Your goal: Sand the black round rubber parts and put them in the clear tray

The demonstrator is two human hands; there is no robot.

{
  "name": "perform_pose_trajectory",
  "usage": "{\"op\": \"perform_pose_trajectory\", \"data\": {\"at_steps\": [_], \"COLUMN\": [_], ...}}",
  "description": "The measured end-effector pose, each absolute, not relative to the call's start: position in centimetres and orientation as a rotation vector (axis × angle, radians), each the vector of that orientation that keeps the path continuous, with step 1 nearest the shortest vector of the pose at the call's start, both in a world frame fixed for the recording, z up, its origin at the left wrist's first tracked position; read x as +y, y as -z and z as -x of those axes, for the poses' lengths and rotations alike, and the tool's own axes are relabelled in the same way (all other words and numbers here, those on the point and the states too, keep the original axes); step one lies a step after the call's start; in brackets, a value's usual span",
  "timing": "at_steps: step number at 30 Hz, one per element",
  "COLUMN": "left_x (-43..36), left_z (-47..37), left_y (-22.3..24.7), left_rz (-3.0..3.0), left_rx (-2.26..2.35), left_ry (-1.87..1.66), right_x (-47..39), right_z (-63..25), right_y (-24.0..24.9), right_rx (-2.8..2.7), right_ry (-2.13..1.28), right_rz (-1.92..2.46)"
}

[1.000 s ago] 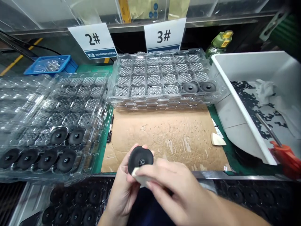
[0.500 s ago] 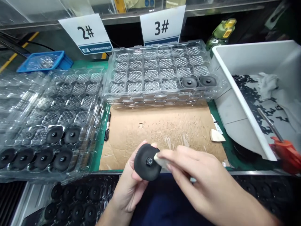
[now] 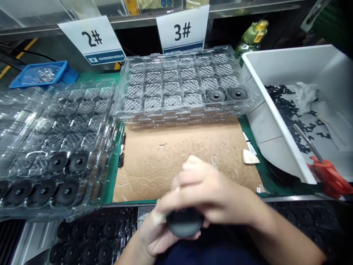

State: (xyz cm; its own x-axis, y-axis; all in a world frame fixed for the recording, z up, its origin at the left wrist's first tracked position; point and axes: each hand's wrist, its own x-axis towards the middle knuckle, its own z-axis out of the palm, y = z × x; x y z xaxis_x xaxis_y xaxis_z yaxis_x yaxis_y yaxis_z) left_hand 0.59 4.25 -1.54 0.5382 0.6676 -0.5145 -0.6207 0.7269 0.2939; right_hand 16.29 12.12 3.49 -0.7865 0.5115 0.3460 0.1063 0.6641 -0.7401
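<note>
A round black disc (image 3: 185, 223) is held low in front of my body, its upper part covered by fingers. My left hand (image 3: 154, 232) grips it from below and from the left. Over its top reaches my right hand (image 3: 204, 195), slightly blurred, with a small whitish piece (image 3: 158, 218) at its fingertips by the disc's left edge. Beyond the hands lies a cardboard sheet (image 3: 149, 154). A clear tray stack (image 3: 171, 110) behind it holds two black discs in its front right pockets.
Clear trays (image 3: 79, 140) with several black discs stand at left. A white bin (image 3: 278, 114) with small black parts is at right, beside a red-handled tool (image 3: 328, 175). A pen (image 3: 122, 149) and whitish wedge (image 3: 249, 157) flank the cardboard.
The disc has moved down and tilted, so its face is now mostly hidden. My right hand has moved left across its top. The view has shifted slightly.
</note>
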Motion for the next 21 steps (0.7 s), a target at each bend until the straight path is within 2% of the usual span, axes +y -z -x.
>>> {"op": "perform_pose_trajectory", "data": {"at_steps": [4, 7, 13, 17, 21], "left_x": [4.7, 4.9, 4.5, 4.5, 4.6], "left_z": [-0.2, 0.3, 1.3, 1.6, 1.4], "left_y": [0.9, 0.8, 1.8, 1.7, 1.4], "left_rz": [0.012, 0.025, 0.005, -0.018, -0.057], "left_rx": [0.463, 0.404, 0.384, 0.425, 0.44], "left_ry": [-0.754, -0.782, -0.807, -0.807, -0.822], "right_x": [13.0, 12.0, 7.9, 8.2, 10.6], "right_z": [-17.9, -18.7, -18.4, -18.2, -18.5], "right_y": [0.9, 5.5, 11.2, 12.0, 10.9], "right_rx": [-2.165, -2.136, -2.04, -2.005, -1.948], "right_ry": [-1.001, -0.939, -0.687, -0.624, -0.646], "right_rz": [1.236, 1.53, 1.644, 1.626, 1.575]}}
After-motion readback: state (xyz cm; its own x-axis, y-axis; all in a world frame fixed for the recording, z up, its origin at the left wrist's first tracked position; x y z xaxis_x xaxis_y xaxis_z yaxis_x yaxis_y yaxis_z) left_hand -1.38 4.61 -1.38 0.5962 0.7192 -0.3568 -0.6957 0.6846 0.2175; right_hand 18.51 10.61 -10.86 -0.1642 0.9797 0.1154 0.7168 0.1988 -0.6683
